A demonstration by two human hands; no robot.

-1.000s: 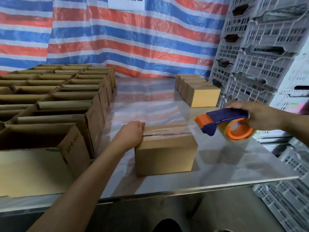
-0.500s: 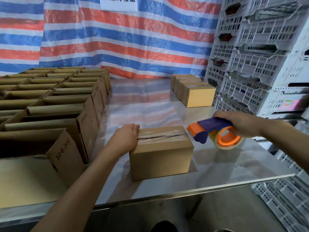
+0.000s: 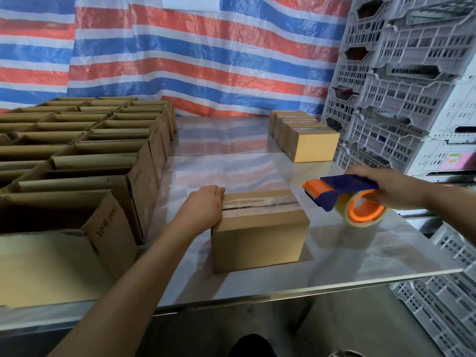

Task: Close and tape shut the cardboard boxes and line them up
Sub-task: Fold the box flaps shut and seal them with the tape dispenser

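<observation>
The left grip (image 3: pixel 206 206) is curled over the left end of the closed box (image 3: pixel 260 235), fingers hooked on its top edge, bracing it on the desk (image 3: pixel 360 253). The right grip (image 3: pixel 391 188), off the box's right end and clear of it, is wrapped round the handle of the tape dispenser (image 3: pixel 347 185), which hangs in the air with its orange blade end toward the box. A clear tape strip (image 3: pixel 257 203) runs along the box's top seam, wrinkled in places (whether it is cut free of the roll I cannot tell). Beyond the box and to its right stands a row of sealed boxes (image 3: pixel 313 146); to the box's left, open boxes (image 3: pixel 103 161) wait.

By my judgement the seam is covered and the step is finishing the strip. To do it well: brace the box, snap the tape off cleanly past the right edge, rub the wrinkles flat, and press the tails down both ends before sliding the box flush against the row.
</observation>
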